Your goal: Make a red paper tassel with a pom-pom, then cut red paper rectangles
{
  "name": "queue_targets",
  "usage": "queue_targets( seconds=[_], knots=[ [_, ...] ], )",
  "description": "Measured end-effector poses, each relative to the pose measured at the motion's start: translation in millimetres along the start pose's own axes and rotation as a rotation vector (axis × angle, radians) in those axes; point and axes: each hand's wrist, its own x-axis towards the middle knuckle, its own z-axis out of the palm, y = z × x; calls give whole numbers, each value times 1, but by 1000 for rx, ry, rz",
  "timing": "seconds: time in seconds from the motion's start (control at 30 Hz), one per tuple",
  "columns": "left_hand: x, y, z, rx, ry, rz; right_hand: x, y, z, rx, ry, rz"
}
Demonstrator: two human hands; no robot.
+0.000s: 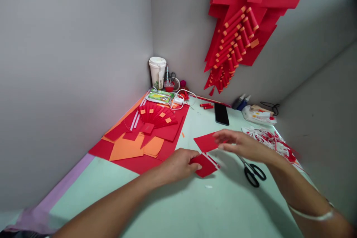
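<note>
Pinched in my left hand (184, 164) is a small piece of red paper (206, 166) with white strips along its upper edge. My right hand (232, 142) hovers, fingers apart and slightly blurred, over the right end of a flat red paper sheet (205, 142); whether it touches the sheet I cannot tell. Black-handled scissors (254, 175) lie below my right wrist, their blades partly hidden under it. A tiny white scrap (208, 186) rests on the table below the held paper.
On the left, a pleated red paper fan (158, 117) and orange paper pieces (126, 147) lie on red sheets. A phone (221, 114), a white cup (157, 72) and glue bottles (243, 102) stand or lie toward the back. White and red strips (267, 139) pile up right. Paper firecrackers (237, 41) hang on the wall.
</note>
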Motion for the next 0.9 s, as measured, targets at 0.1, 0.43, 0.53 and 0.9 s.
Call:
queue_targets(
  seconds=[0.1,0.43,0.53,0.9],
  knots=[
    [-4,8,-1,90,-101,-52,23,38,-11,-134,16,63],
    [-13,13,2,271,-156,-56,63,61,-4,-334,-131,71],
    [-15,13,2,359,-153,-82,67,60,-6,-332,-137,88],
    [-17,7,1,279,-109,-91,60,46,-33,220,-161,245]
  ],
)
